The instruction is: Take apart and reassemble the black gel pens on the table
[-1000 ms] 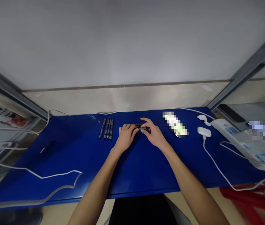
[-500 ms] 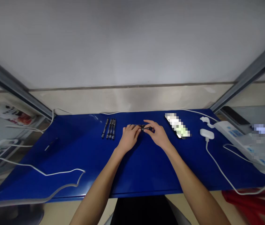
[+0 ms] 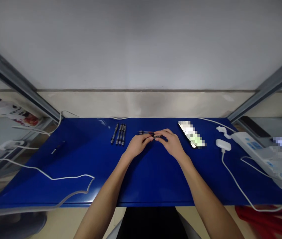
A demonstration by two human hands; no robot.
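Note:
My left hand (image 3: pixel 137 145) and my right hand (image 3: pixel 171 140) are close together over the middle of the blue table, fingertips nearly touching. Between them is a dark pen (image 3: pixel 157 136), pinched by thumb and fingers on both sides and partly hidden by them. Just behind the hands another dark pen (image 3: pixel 143 132) lies crosswise on the table. To the left of my left hand, several dark pens (image 3: pixel 120 134) lie side by side, pointing away from me, the leftmost slightly apart.
A phone (image 3: pixel 192 134) lies right of my right hand. Farther right are a white charger case (image 3: pixel 223 144) on a cable and a white power strip (image 3: pixel 260 156). A thin dark object (image 3: pixel 58 147) and a white cable (image 3: pixel 68 178) lie on the left of the blue table (image 3: pixel 155 179).
The pen behind my hands shows more clearly now. My right fingers have drawn in, and the upraised finger has come down. The whole view has shifted slightly.

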